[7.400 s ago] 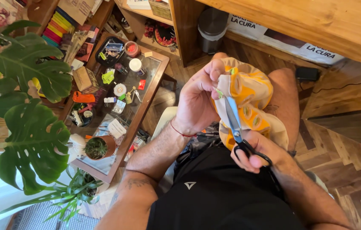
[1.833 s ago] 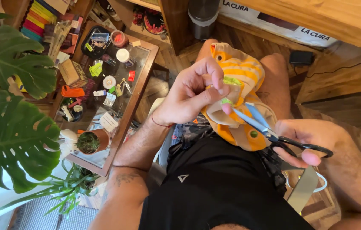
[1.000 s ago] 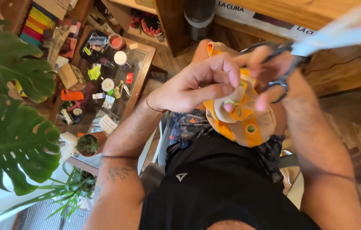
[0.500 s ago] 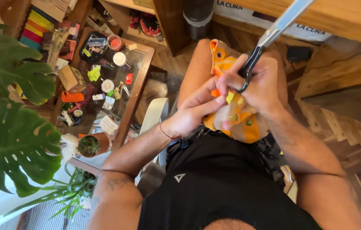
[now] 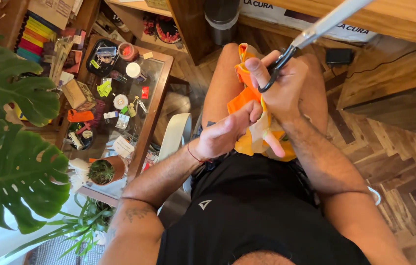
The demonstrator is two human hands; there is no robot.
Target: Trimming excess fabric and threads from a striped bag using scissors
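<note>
1. Work piece: an orange-and-cream soft fabric piece (image 5: pixel 247 100) lies over the seated person's bare thighs, in front of the black shirt.
2. Left hand (image 5: pixel 225 135): its fingers are pinched together on an edge of the fabric piece, near the middle of the lap.
3. Right hand (image 5: pixel 284 91): it is closed around the black loop handles of a pair of long steel-bladed scissors (image 5: pixel 316 29). The blades point up and away toward the camera, clear of the fabric; whether they are apart or together cannot be told.
4. Technique, as a judgement: hold the fabric taut between pinch and thigh, bring the blade tips down beside the pinch, and keep the left fingertips behind the cutting line. With the blades raised near the face, lower them slowly.
5. Packages and signs:
   - A long white printed sign with dark lettering (image 5: pixel 311 14) lies under the wooden desk edge at the top.
   - A small tan cardboard box (image 5: pixel 78 94) stands on the glass-topped wooden side table (image 5: pixel 156 105) to the left.
   - A white-lidded round jar (image 5: pixel 133 70) and small green (image 5: pixel 104 88) and red (image 5: pixel 144 92) packets lie on the glass near it.
   - Flat multicoloured packs (image 5: pixel 34 41) are stacked at the far left.
</note>
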